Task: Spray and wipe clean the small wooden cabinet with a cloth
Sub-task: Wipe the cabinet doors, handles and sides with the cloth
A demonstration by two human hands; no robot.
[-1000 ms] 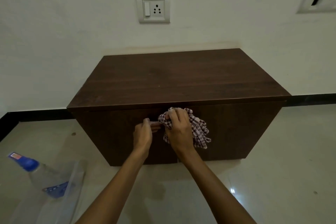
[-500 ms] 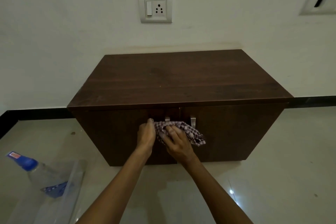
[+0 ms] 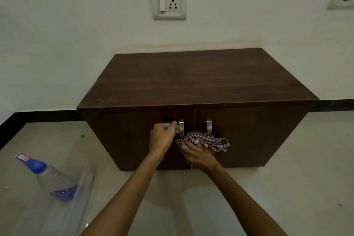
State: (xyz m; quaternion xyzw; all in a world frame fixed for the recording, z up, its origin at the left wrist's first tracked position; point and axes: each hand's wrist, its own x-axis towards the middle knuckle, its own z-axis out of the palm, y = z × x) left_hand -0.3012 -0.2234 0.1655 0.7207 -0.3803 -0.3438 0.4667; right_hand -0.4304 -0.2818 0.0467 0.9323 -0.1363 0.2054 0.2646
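A small dark wooden cabinet stands on the floor against the wall, with two front doors and two metal handles. My left hand grips the left door handle with curled fingers. My right hand holds a checked cloth against the front, just below the right door handle. A clear spray bottle with a blue cap lies on the floor at the lower left.
A clear plastic sheet lies on the tiled floor beside the bottle. A wall socket sits above the cabinet. A black skirting runs along the wall's base.
My right hand has drawn the cloth down the cabinet front, uncovering both metal handles. My left hand has closed on the left handle.
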